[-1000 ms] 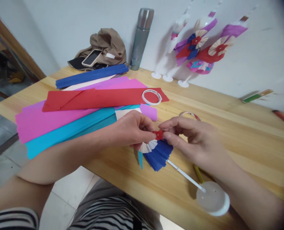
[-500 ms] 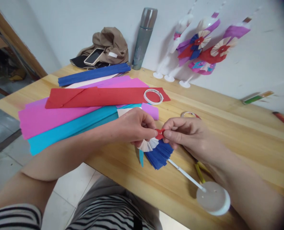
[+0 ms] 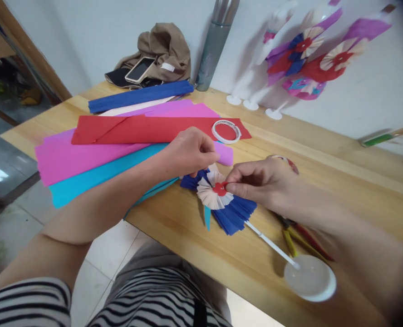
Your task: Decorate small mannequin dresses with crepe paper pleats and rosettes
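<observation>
My right hand (image 3: pixel 256 184) pinches the edge of a small red paper flower (image 3: pixel 219 189) between thumb and finger. The red flower lies over the middle of a pleated cream paper rosette (image 3: pixel 208 195). Around that spreads pleated blue crepe paper (image 3: pixel 233 213), with a turquoise strip (image 3: pixel 207 218) poking out below. A white stick (image 3: pixel 271 245) runs from the blue paper to a round white base (image 3: pixel 308 277) lying tipped on its side. Just above the rosette, my left hand (image 3: pixel 193 152) is closed with fingertips together, apart from the red flower; whatever it pinches, if anything, is hidden.
Red (image 3: pixel 136 129), pink (image 3: pixel 86 159) and turquoise (image 3: pixel 102 175) crepe sheets lie at left, a tape roll (image 3: pixel 226 131) on the red one. Yellow-and-red-handled pliers (image 3: pixel 293 238) lie beneath my right forearm. Behind stand a flask (image 3: pixel 213 54), a cap (image 3: pixel 169 50) and decorated stands (image 3: pixel 272 113).
My left hand has let go of the red flower and lifted up and away. My right hand still pinches its edge, now lower over the rosette. The view has shifted slightly.
</observation>
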The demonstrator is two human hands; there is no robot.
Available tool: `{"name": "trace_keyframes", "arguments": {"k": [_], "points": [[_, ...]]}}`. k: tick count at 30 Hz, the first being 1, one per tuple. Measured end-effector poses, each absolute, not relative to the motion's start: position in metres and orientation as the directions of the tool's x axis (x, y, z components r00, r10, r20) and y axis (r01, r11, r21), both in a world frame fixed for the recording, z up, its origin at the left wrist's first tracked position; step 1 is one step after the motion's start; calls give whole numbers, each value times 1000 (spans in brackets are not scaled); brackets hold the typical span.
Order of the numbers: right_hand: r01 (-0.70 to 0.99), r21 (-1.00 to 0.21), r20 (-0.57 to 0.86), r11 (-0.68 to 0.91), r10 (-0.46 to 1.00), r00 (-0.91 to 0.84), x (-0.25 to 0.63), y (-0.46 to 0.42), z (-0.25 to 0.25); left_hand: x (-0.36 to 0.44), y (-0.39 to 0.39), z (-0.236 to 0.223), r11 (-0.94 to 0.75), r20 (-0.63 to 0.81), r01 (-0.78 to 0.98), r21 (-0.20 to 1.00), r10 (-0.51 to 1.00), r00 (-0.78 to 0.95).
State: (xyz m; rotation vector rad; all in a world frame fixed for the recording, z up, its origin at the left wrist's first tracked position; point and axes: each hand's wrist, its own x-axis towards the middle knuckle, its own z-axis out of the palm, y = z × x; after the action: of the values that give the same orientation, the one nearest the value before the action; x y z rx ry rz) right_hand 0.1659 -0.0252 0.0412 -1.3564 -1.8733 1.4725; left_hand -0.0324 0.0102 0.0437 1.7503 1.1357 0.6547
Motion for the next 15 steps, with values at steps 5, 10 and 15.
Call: {"name": "trace_keyframes", "arguments": {"k": [5, 10, 15], "points": [[521, -853, -288, -17, 848, -445, 158, -20, 36, -32, 10, 44, -191, -36, 461, 867, 898, 439], [644, -762, -263, 66, 877, -401, 152, -21, 38, -37, 7, 46, -247, -78, 505, 827, 840, 537], [694, -708, -214, 130, 897, -386, 151, -21, 35, -39, 8, 43, -355, -63, 514, 781, 774, 630]]}}
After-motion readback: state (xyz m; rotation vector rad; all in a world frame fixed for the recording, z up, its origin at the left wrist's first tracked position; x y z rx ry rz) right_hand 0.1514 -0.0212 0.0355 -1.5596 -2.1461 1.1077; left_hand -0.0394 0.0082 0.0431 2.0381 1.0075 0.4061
